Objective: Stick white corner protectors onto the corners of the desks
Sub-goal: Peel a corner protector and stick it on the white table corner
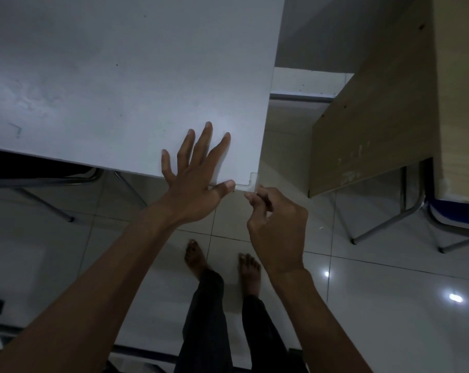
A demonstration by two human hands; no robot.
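Observation:
A white desk (120,76) fills the upper left of the head view. Its near right corner carries a white, translucent corner protector (251,183). My left hand (195,170) lies flat on the desk top with fingers spread, its thumb tip touching the protector's left end. My right hand (273,219) is curled just below the corner, its fingertips pinched at the protector's lower right edge. What the fingertips pinch is too small to make out.
A wooden desk (376,117) stands to the right with a gap of tiled floor (362,292) between. Metal desk legs (384,224) and a blue chair seat (454,214) sit under it. My bare feet (222,265) stand below the corner.

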